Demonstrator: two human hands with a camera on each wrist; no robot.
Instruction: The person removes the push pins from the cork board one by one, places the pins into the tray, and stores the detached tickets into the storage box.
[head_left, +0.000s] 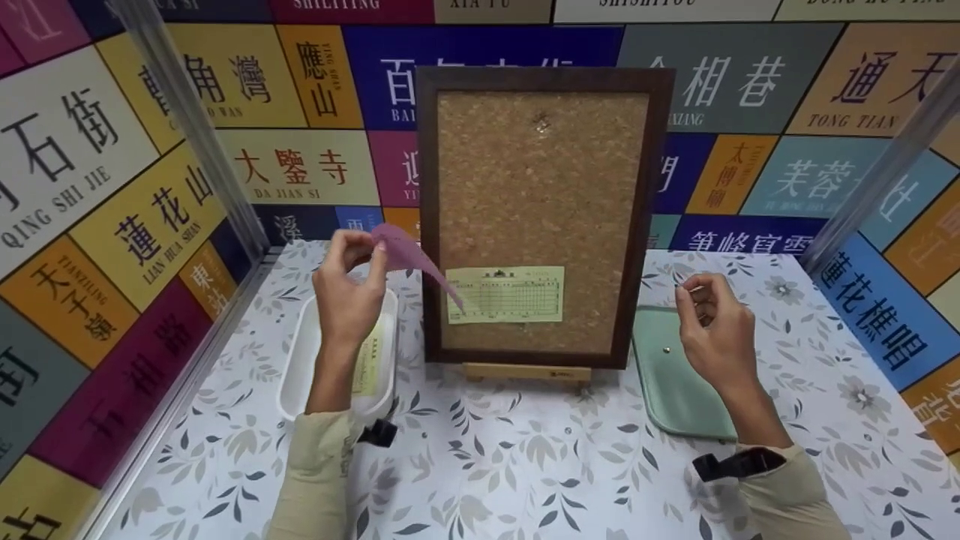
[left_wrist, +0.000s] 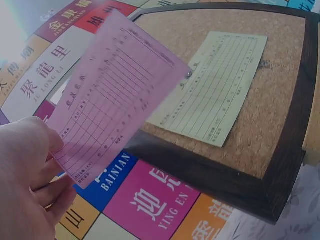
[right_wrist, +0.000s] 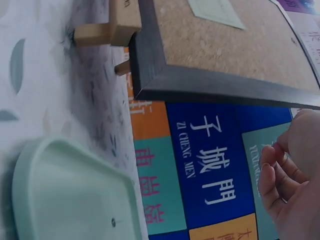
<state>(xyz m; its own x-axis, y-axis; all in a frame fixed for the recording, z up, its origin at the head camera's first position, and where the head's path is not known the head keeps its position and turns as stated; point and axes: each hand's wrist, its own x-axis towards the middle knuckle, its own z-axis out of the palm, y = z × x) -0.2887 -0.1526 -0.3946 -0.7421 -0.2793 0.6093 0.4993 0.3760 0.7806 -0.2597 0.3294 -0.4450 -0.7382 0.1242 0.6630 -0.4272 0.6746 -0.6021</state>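
One pink slip (left_wrist: 115,92), ruled & printed, pinched by L hand (head_left: 351,291) — small text blurred; R hand (head_left: 718,330) curled — can't tell if holding anything.

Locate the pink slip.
Head view, left of centre: the left hand pinches the pink slip, whose far corner overlaps the pale green slip on the corkboard.

The leaf-patterned white table (head_left: 540,480) carries a wooden stand (head_left: 510,370) at twelve o'clock, a white tray (head_left: 301,375) at ten and a pale green tray (head_left: 667,394) at two.
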